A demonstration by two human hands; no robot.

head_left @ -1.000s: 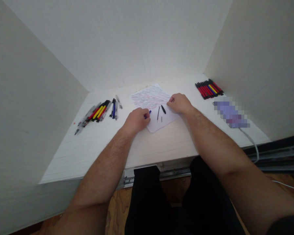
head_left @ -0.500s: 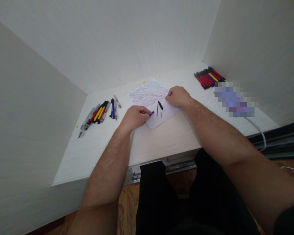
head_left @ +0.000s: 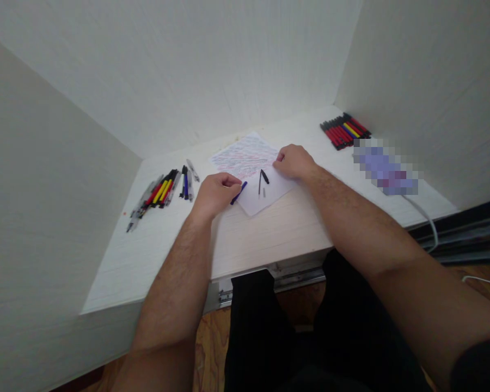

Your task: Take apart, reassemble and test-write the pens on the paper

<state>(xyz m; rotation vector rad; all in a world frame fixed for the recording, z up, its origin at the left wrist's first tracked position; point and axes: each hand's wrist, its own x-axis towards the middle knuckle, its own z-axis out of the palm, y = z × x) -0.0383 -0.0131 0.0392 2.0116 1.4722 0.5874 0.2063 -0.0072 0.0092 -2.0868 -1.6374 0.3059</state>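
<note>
A blue pen barrel [head_left: 239,193] lies slanted at the left edge of a white sheet of paper [head_left: 255,206]. Beside it is my left hand [head_left: 218,193], thumb and forefinger slightly parted, their tips close to the barrel. Over the sheet's right side, my right hand [head_left: 296,161] has its thumb and fingers pinched together; whatever is between them is too small to see. Between the hands, a thin dark refill [head_left: 259,184], a black pen part [head_left: 265,176] and a small grey piece [head_left: 264,192] rest on the paper. Coloured scribbles cover the sheet's far part.
To the left lie a pile of red, yellow and clear pens [head_left: 157,193] and a smaller group with a blue pen [head_left: 185,182]. A row of mostly red pens [head_left: 343,132] sits at the back right. Near it is a blurred-out object [head_left: 386,170] with a white cable [head_left: 427,218].
My left hand has drawn slightly left off the blue barrel, which now shows along its length. My right hand stays pinched at the paper. The whole view has shifted a little.
</note>
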